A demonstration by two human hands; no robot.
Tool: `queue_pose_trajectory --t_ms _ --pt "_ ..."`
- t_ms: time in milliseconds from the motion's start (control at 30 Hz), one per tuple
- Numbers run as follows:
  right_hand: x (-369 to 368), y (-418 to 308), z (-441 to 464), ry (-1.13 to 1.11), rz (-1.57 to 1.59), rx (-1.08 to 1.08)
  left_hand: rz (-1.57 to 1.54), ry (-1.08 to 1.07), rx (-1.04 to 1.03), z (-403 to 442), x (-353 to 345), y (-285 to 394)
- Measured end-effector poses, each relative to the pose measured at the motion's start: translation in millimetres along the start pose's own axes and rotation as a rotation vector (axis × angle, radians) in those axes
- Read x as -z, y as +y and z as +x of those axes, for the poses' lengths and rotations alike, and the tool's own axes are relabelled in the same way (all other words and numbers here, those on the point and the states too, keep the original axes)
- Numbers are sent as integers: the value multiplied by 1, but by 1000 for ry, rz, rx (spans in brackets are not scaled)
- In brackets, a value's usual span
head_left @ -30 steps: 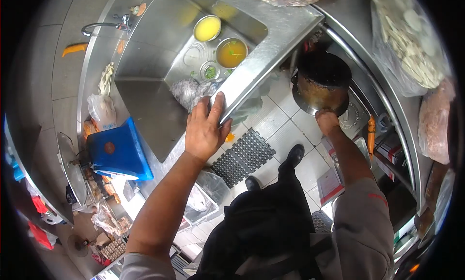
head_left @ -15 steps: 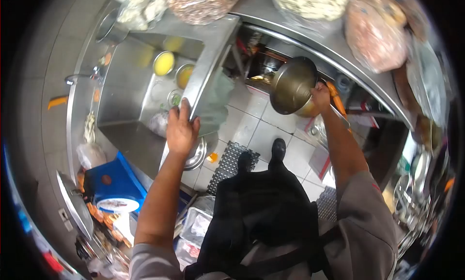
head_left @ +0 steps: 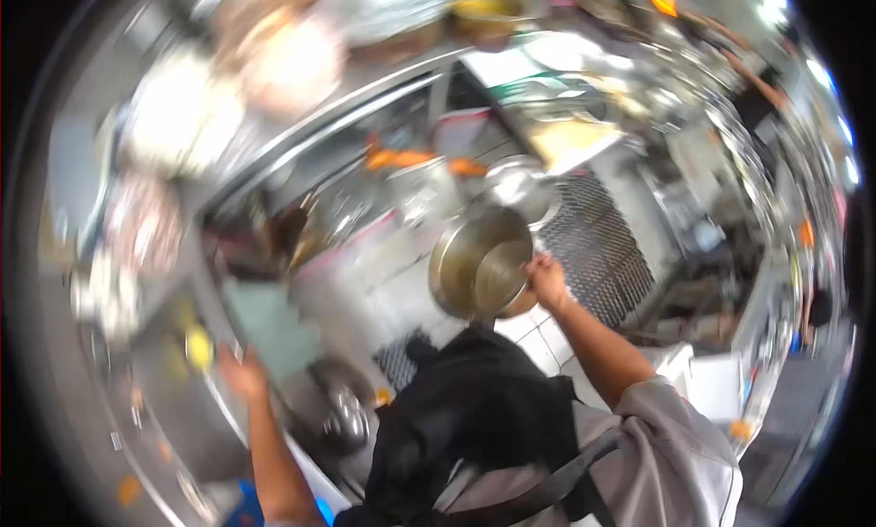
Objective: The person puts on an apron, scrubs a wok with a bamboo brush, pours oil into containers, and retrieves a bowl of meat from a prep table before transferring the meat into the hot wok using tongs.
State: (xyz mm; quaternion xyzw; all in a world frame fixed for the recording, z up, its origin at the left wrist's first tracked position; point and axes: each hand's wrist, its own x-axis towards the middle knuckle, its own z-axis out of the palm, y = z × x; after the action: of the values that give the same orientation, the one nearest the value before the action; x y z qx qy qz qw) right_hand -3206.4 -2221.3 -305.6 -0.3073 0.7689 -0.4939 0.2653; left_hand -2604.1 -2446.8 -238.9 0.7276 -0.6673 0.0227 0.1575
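My right hand (head_left: 547, 281) is closed on the rim of a deep, brownish metal pot (head_left: 453, 264). The pot hangs over the tiled floor in front of my apron, its mouth tipped so that the inside shows. A paler round area, apparently its bottom, is visible within. My left hand (head_left: 243, 374) is at the edge of the steel sink (head_left: 173, 367), smeared by motion; its fingers cannot be made out. A yellow round thing (head_left: 198, 346) shows in the sink near that hand.
Blurred bags of food (head_left: 182, 112) lie on the steel counter. Below it are an orange object (head_left: 424, 159) and a clear bag (head_left: 424, 191). A shiny metal bowl (head_left: 520, 185) stands near a black perforated mat (head_left: 598, 240). Another person's arm (head_left: 762, 78) shows at far right.
My view has swung to the right. The pot, still in my right hand, has come away from under the counter and closer to my body. My left hand's fingers have become blurred.
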Motion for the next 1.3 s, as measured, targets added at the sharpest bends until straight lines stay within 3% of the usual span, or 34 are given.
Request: queue_pose_trajectory --t_ms 33,67,100,133,200,300,333,400,433,533,600,700,767,833,933,1033,1100,1133,1167,1300 --pt "25 -13 -16 75 153 -198 28 2 -27 5 -13 -16" --pt "50 -34 -31 133 329 -380 159 -139 13 4 36 35" --pt "78 -38 -46 221 366 -409 177 112 -216 -3 19 17" --pt "100 -39 -58 291 405 -441 321 131 -270 -9 20 28" --pt "156 -36 -81 437 246 -444 131 164 -525 -45 24 85" --pt "231 -17 -104 624 367 -429 -376 -273 -750 -107 -93 100" --pt "252 0 -104 659 379 -424 8 -720 -844 -126 -126 120" --pt "300 54 -112 768 107 -462 -18 -749 -935 -137 -142 194" --pt "324 32 -116 823 -27 -455 -39 -784 -980 -143 -151 236" --pt "394 99 -112 922 -193 -385 -81 -888 -1108 -165 -174 361" --pt "439 96 -110 1000 -79 -448 -77 -980 -1187 -179 -183 427" --pt "515 77 -104 1024 -81 -391 -94 -1136 -1246 -220 -198 512" --pt "560 9 -99 944 43 -497 -102 -1233 -1228 -242 -204 549" --pt "606 30 -83 870 37 -532 -115 -1306 -1146 -250 -204 567" --pt "662 -39 -53 759 131 -480 -187 -1315 -905 -256 -200 575" --pt "733 -35 -8 705 30 -374 -145 -1294 -1160 -260 -211 612" --pt "765 -71 27 692 96 -324 -106 -1356 -1210 -263 -295 596" --pt "779 -90 45 689 177 -293 -59 -1427 -1303 -274 -316 647" --pt "799 -102 66 697 196 -267 -282 -1420 -1334 -274 -321 665" --pt "886 -138 159 676 301 -143 -298 -1462 -1266 -271 -313 774"
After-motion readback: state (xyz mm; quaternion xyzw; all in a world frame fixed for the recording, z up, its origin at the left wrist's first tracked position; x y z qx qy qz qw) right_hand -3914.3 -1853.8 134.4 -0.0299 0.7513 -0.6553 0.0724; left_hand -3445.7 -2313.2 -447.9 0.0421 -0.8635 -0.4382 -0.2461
